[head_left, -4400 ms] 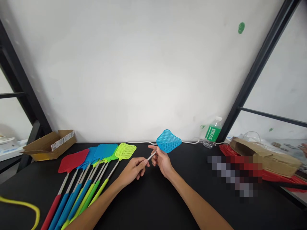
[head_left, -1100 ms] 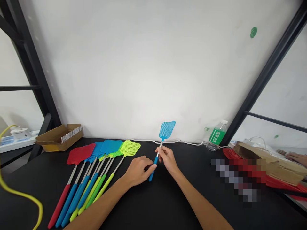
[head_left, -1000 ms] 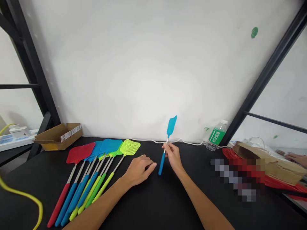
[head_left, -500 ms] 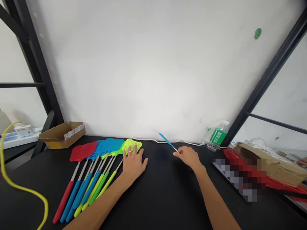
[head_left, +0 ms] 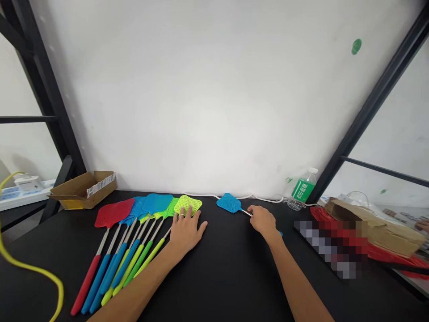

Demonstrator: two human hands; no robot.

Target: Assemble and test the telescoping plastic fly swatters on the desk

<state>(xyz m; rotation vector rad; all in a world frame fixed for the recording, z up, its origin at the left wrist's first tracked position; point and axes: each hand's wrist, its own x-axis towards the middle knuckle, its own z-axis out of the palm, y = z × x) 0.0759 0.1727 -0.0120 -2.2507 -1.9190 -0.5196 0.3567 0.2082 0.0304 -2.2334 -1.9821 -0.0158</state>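
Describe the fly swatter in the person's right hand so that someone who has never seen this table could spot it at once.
Along the white wall runs a black table, with a fanned-out row of fly swatters on its left side. To the right of that row, the right hand closes over the shaft of a blue fly swatter. It alone lies apart from the row, its mesh head pointing left towards it.

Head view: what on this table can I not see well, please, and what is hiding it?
Head view:
- Middle of the blue fly swatter handle: hidden by the right hand.
- Neck of the lime fly swatter: hidden by the left hand.
- Things at the table's right: blurred by a pixelated patch.
- Another person's hand: cut off by the right edge.
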